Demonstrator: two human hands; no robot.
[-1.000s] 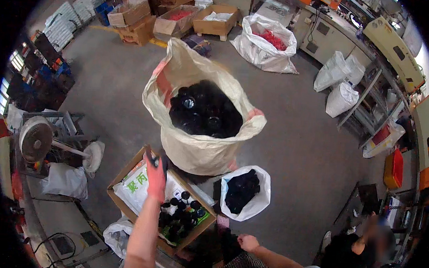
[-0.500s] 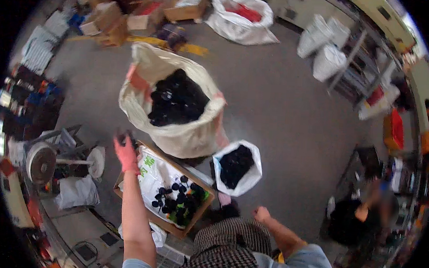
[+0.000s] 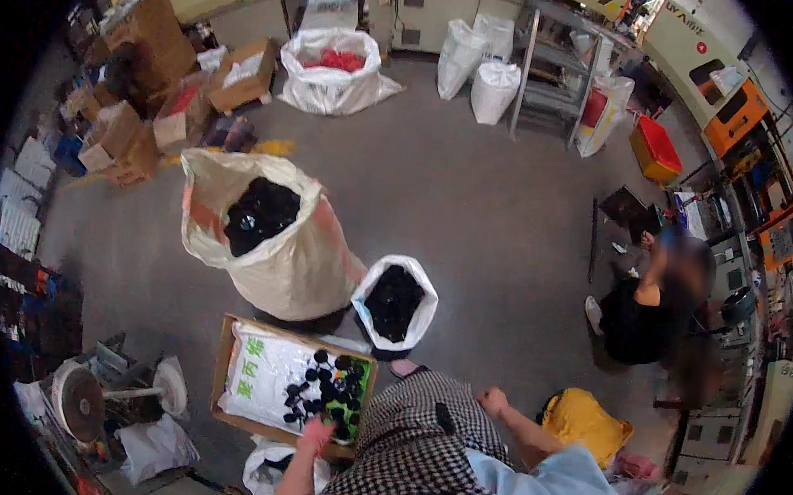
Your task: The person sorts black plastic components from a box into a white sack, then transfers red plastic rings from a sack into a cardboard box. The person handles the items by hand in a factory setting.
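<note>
My left hand (image 3: pixel 317 430), in a pink glove, is at the near edge of a shallow cardboard box (image 3: pixel 223 364), beside small black round parts (image 3: pixel 328 389). Its fingertips blend into the dark parts, so their grip does not show. White sheeting with green print (image 3: pixel 260 377) lines the box. My bare right hand (image 3: pixel 492 401) is closed in front of my checked apron (image 3: pixel 433 411); what it may hold is hidden. Beyond the box stand a large cream woven sack (image 3: pixel 301 274) of black pieces and a smaller white sack (image 3: pixel 424 313), also holding black pieces.
At the right a person in black (image 3: pixel 648 319) crouches by machinery. A yellow cloth-like bundle (image 3: pixel 586 423) lies at my right. A fan (image 3: pixel 79 401) stands at left. Farther off are a white sack of red pieces (image 3: pixel 334 78), cardboard boxes (image 3: pixel 241 76) and a metal rack (image 3: pixel 548 85).
My left hand has drawn back from beyond the box's far left corner to its near edge by the black parts. The view has shifted; my right hand stays closed near my body.
</note>
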